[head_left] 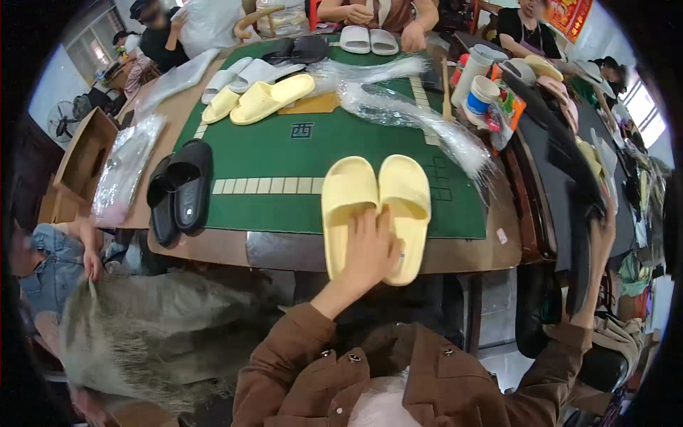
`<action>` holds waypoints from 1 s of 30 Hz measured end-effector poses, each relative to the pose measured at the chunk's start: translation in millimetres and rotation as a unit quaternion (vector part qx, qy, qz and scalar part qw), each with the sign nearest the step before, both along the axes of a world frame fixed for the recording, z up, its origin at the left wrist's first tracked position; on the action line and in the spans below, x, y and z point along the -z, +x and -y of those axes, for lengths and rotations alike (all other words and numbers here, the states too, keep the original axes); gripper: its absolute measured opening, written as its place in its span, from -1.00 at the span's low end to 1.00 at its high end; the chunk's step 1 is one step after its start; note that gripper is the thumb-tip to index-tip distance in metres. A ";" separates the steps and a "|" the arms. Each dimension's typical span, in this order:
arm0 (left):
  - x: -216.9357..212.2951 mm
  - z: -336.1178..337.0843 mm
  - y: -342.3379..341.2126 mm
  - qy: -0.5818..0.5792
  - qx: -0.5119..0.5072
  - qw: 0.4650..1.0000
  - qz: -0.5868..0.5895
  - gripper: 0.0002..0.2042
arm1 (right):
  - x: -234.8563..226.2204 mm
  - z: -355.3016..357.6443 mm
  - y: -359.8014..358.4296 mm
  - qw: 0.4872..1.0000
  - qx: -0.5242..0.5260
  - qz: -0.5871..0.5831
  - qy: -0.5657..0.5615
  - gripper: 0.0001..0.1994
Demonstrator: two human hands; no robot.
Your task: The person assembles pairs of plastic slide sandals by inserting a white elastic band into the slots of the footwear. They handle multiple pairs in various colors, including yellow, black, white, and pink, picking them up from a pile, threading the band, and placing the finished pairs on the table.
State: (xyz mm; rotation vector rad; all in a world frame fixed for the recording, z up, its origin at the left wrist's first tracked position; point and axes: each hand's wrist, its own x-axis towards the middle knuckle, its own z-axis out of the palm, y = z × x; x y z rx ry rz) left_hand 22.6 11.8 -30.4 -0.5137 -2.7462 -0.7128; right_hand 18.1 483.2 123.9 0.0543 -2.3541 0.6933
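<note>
My left hand (370, 245) is closed on a pair of pale yellow slide slippers (352, 181), its fingers at their inner sides, just under the straps. Their toes point away from me, and the heels reach past the near edge of the table. Far to the right, my right hand (603, 226) is stretched out beside a long dark slab-like thing (580, 260), seen nearly edge-on. Its fingers are too small and distorted there to show whether they grip it. Left of the yellow pair lie black slide slippers (191, 186) on the table's near left corner.
A green mat (263, 153) with a row of pale tiles (267, 186) covers the table. Farther back are other yellow slippers (272, 98), white slippers (369, 40) and clear plastic bags (398, 107). Cups (481, 96) stand right. More footwear fills the right-hand table. Several people sit around.
</note>
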 end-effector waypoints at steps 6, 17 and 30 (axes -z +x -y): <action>0.5 54.0 -32.6 -0.025 -0.047 0.999 -0.002 -0.51 | -17.7 169.2 -0.9 0.960 -0.201 0.168 -0.098 -0.39; 12.2 258.0 -89.4 -0.172 -0.234 0.957 0.010 -0.61 | -13.0 203.7 -60.1 0.832 -0.394 0.388 0.035 -0.52; -2.8 252.4 -65.8 -0.013 -0.310 0.933 -0.180 -0.73 | 103.5 291.8 -107.1 0.940 -0.273 0.071 0.192 -0.56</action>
